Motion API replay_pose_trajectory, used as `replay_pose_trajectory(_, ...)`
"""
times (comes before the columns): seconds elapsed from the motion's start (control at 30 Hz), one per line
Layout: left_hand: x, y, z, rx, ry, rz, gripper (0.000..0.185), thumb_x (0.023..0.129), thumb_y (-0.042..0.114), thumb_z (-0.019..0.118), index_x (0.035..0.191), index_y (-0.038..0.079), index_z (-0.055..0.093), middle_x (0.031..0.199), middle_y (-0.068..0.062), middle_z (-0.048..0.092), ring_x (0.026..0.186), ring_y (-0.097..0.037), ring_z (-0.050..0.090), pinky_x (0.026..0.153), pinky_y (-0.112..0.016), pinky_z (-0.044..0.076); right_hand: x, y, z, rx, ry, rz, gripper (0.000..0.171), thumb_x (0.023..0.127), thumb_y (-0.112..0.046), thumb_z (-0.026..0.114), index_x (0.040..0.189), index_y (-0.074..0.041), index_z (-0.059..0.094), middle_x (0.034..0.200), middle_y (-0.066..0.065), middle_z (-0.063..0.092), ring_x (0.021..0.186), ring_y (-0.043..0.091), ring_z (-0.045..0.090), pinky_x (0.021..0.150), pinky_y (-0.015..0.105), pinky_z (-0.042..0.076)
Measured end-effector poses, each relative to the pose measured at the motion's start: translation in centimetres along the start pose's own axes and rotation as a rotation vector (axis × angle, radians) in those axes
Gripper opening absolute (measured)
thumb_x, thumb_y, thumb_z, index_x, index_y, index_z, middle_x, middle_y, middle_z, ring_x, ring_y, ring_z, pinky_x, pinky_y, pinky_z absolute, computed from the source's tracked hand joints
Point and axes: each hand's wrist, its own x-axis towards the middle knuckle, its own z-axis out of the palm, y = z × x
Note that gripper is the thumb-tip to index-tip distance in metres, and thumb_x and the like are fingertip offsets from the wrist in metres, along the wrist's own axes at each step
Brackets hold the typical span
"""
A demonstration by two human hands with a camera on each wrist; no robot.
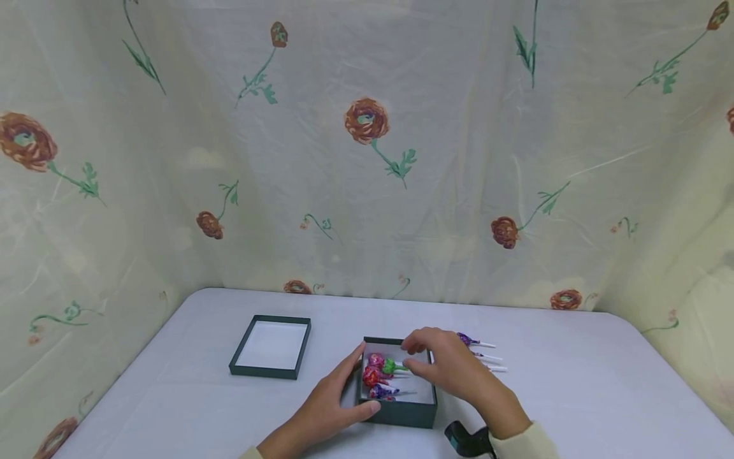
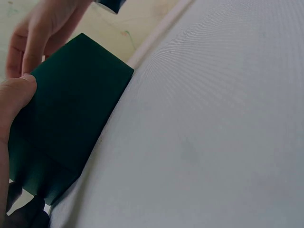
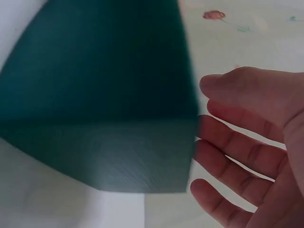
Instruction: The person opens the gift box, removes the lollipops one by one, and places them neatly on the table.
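A dark green open box (image 1: 401, 414) sits on the white table and holds several wrapped lollipops (image 1: 378, 376) in pink, green, red and purple. My left hand (image 1: 335, 398) grips the box's left front corner, fingers along the left wall and thumb (image 2: 14, 99) on the front wall (image 2: 66, 123). My right hand (image 1: 447, 366) hovers over the box's back right part, its fingers loosely bent and holding nothing (image 3: 247, 142). The box's wall (image 3: 104, 95) fills the right wrist view beside those fingers. More lollipops (image 1: 467, 340) lie just right of the box, partly hidden by the right hand.
The box's lid (image 1: 269, 371), dark green with a white inside, lies upturned to the left. A floral curtain (image 1: 367, 159) closes off the back and both sides of the table (image 1: 573, 395). A dark wrist strap (image 1: 467, 441) shows at my right wrist.
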Motion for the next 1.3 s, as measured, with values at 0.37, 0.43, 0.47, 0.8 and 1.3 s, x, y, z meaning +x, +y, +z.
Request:
replay_pose_trajectory(0.37, -0.1, -0.1, 0.0, -0.009, 0.008, 0.015, 0.087, 0.083, 0.056, 0.067, 0.152, 0.043, 0.015, 0.156, -0.004, 0.030, 0.140, -0.033, 0.030, 0.104, -0.066, 0.029, 0.3, -0.3, 2.3, 0.023, 0.002, -0.112, 0.022, 0.086, -0.019, 0.074, 0.105, -0.009, 0.071, 0.100, 0.002, 0.069, 0.094, 0.017, 0.062, 0.086, 0.042, 0.053)
replay_pose_trajectory(0.43, -0.1, -0.1, 0.0, -0.008, 0.010, 0.020, 0.088, 0.083, 0.056, 0.066, 0.152, 0.042, 0.015, 0.156, -0.004, 0.030, 0.140, -0.033, 0.031, 0.104, -0.066, 0.030, 0.4, -0.2, 2.8, 0.033, 0.005, -0.145, 0.024, 0.086, -0.020, 0.074, 0.106, -0.009, 0.071, 0.100, 0.001, 0.069, 0.094, 0.016, 0.063, 0.086, 0.041, 0.053)
replay_pose_trajectory(0.47, -0.1, -0.2, 0.0, -0.004, 0.012, 0.022, 0.088, 0.083, 0.056, 0.066, 0.153, 0.042, 0.015, 0.155, -0.004, 0.030, 0.140, -0.033, 0.031, 0.103, -0.066, 0.030, 0.5, -0.2, 3.1, 0.035, 0.007, -0.159, 0.025, 0.085, -0.020, 0.074, 0.107, -0.009, 0.070, 0.101, 0.001, 0.069, 0.094, 0.015, 0.064, 0.086, 0.040, 0.053)
replay_pose_trajectory(0.8, 0.0, -0.2, 0.1, 0.010, 0.014, 0.027, 0.088, 0.083, 0.058, 0.065, 0.153, 0.041, 0.015, 0.156, -0.005, 0.030, 0.139, -0.034, 0.032, 0.103, -0.067, 0.031, 0.7, -0.5, 4.1, 0.061, -0.022, -0.151, 0.031, 0.085, -0.021, 0.074, 0.112, -0.007, 0.069, 0.099, 0.000, 0.068, 0.093, 0.016, 0.064, 0.086, 0.040, 0.054)
replay_pose_trajectory(1.3, -0.1, 0.0, 0.0, 0.001, 0.002, 0.018, 0.089, 0.082, 0.058, 0.065, 0.154, 0.037, 0.017, 0.155, -0.005, 0.030, 0.136, -0.030, 0.036, 0.102, -0.063, 0.035, 0.9, -0.6, 4.7, -0.128, -0.063, -0.117, 0.032, 0.082, -0.034, 0.076, 0.110, -0.018, 0.072, 0.098, -0.008, 0.069, 0.087, 0.005, 0.060, 0.081, 0.039, 0.052)
